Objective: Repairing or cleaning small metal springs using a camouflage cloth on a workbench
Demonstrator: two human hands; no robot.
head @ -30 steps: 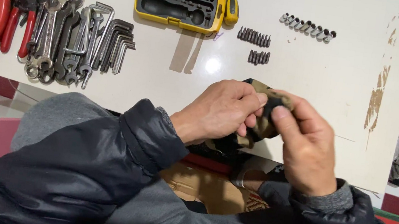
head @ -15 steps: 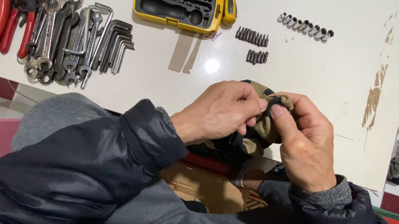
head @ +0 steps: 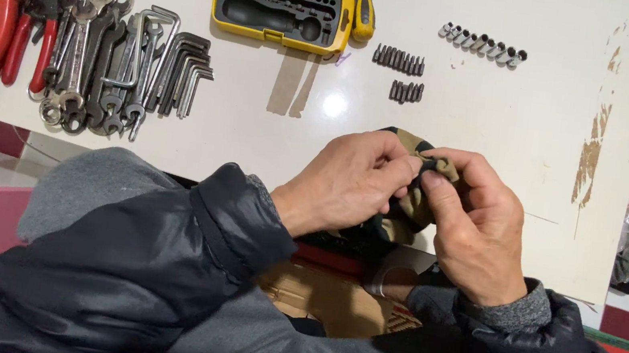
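Both hands' fingers (head: 413, 168) | pinch camouflage pouch (head: 418, 202) | between fingertips

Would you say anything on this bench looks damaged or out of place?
Yes: the white table top has brown patches of worn or chipped surface near its right edge. Otherwise the tools lie in tidy groups, and both hands, left hand and right hand, grip a camouflage cloth item.
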